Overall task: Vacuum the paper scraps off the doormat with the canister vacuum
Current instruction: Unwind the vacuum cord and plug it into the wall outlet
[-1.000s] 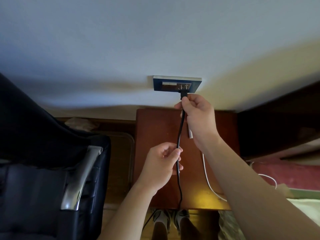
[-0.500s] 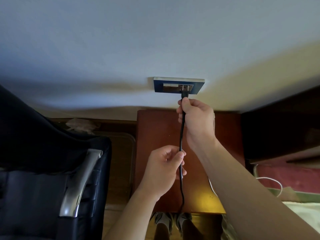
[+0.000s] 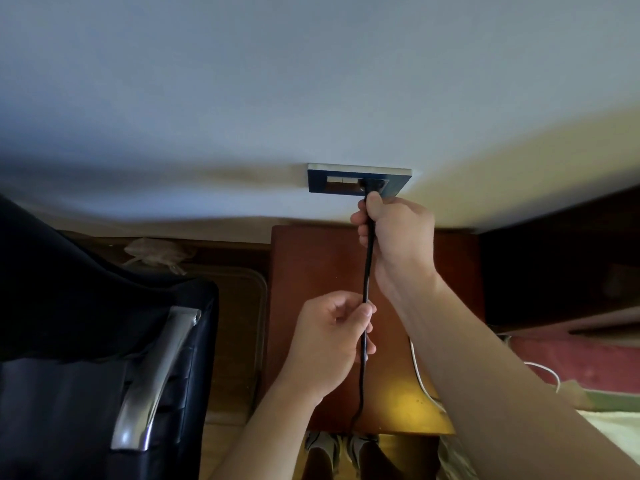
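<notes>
Fingers (image 3: 362, 233) of the right hand (image 3: 401, 237) curl round the cord (image 3: 367, 268) just below the plug (image 3: 373, 187), which has gone home into the socket (image 3: 322, 183) since a second ago. The left hand (image 3: 329, 337) pinches the cord lower, above the desk (image 3: 311, 265)'s far edge. Power looks ready — vacuum and doormat are out of view.

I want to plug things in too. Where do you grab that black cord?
Probably best at the thick plug, coming from below the wall outlet: it is the chunky end, and the black cord under it is thin. The right hand grips just below the plug; the left hand pinches lower.
</notes>
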